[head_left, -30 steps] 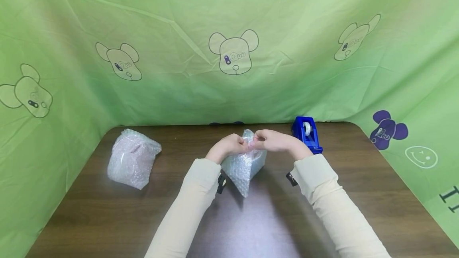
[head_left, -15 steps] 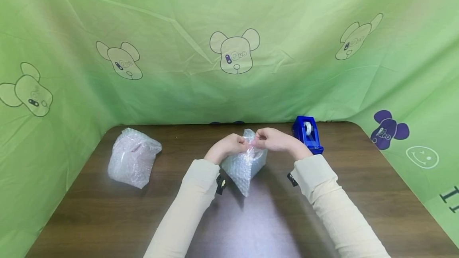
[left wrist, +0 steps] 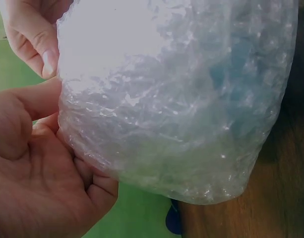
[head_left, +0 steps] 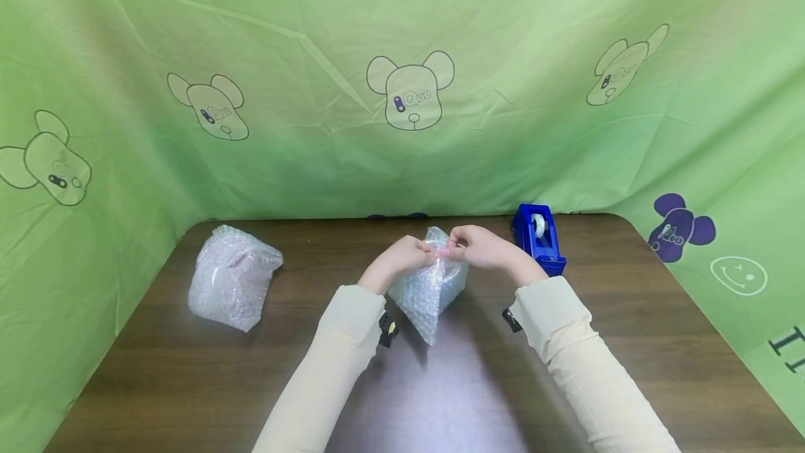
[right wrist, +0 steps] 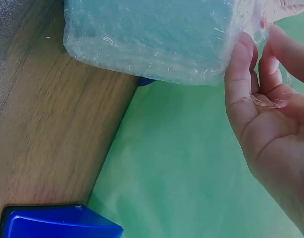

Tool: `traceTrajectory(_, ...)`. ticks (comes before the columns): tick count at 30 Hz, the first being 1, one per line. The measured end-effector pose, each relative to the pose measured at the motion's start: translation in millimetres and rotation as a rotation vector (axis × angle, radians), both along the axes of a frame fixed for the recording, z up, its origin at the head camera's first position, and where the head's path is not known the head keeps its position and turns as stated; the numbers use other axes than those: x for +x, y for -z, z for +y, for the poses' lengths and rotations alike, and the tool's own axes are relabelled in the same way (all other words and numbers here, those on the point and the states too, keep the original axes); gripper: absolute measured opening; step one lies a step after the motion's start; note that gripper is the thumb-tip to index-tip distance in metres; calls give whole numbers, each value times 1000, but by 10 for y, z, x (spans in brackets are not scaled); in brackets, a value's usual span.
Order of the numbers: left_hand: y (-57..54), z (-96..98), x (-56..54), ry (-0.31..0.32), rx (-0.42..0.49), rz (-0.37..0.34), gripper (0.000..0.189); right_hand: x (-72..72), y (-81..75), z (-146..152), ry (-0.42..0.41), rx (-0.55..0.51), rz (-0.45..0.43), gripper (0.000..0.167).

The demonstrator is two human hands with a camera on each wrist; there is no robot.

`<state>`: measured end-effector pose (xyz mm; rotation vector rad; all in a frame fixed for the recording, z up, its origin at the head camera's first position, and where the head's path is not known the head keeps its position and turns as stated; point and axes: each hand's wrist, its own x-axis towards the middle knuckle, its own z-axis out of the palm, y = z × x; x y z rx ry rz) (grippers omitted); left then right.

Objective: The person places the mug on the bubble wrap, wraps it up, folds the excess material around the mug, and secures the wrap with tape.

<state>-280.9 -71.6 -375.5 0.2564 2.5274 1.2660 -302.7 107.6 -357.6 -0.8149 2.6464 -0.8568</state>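
Note:
A bubble-wrapped package point(head_left: 420, 296) stands in the middle of the table, something bluish showing through its wrap. My left hand point(head_left: 402, 257) pinches the gathered top edge of the wrap; in the left wrist view its thumb and curled fingers point(left wrist: 42, 173) lie along that edge. Opposite, my right hand point(head_left: 483, 246) grips the same edge with its fingertips close to the left ones. In the right wrist view, a thin clear strip point(right wrist: 265, 102) crosses the palm of the right hand point(right wrist: 278, 129), whose fingers touch the package point(right wrist: 147, 39).
A blue tape dispenser point(head_left: 547, 247) with a white roll stands at the back right, close behind the right forearm. On the left of the wooden table point(head_left: 157, 383) lies another bubble-wrapped package point(head_left: 233, 282). A green printed cloth point(head_left: 302, 159) hangs behind and at both sides.
The fingertips of both hands shift slightly at the top edge of the wrap, the right ones drawing a little apart and then back toward the left. The package stays in place.

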Motion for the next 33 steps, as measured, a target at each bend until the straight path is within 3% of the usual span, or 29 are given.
traceTrajectory(7,5,30,12,-25,-3,10,35,6,4,-9,2,16,34,18)
traceTrajectory(12,-7,3,34,-25,56,-55,22,17,-11,-32,10,39,50,15)
traceTrajectory(17,-7,-65,36,110,123,-137,36,19,-12,-47,15,55,53,11)
traceTrajectory(20,-1,-74,32,171,94,-112,38,11,-6,-53,25,60,55,10)
traceTrajectory(27,-17,-46,50,135,23,-39,33,15,-10,-31,74,-6,-4,13)
traceTrajectory(33,-12,-40,36,129,0,-20,28,-5,-3,39,46,-113,-99,18)
